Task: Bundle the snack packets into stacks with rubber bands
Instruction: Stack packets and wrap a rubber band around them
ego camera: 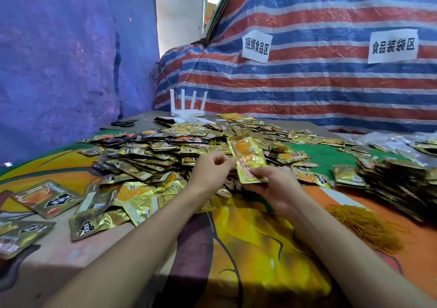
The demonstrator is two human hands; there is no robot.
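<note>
Both forearms are extended forward over the patterned cloth (255, 243) and converge near its middle.

The right hand (276, 185) is held turned partly palm-up. A small stack of yellow packets (248, 159) is gripped at its lower end, with the thumb laid across the front face and the fingers curled behind. The stack is raised clear of the cloth and tilted, its top leaning away from the person and to the left.

The left hand (212, 169) is held just beside the stack's left edge. Its fingers are curled inward and drawn close together, with the thumb towards the packets. Contact with the edge appears likely, but whether anything is pinched cannot be told.

A large loose heap of packets (163, 151) is spread across the cloth behind and to the left of the hands; several single packets lie apart at the near left. Darker piled packets (397, 182) are seen at the right. A mound of yellow rubber bands (364, 227) lies on the cloth near the right forearm, apart from it.

At the far end, a white router (188, 110) and black scissors (124, 123) are noted. Two paper signs (256, 46) are fixed to a striped tarp (319, 87).
</note>
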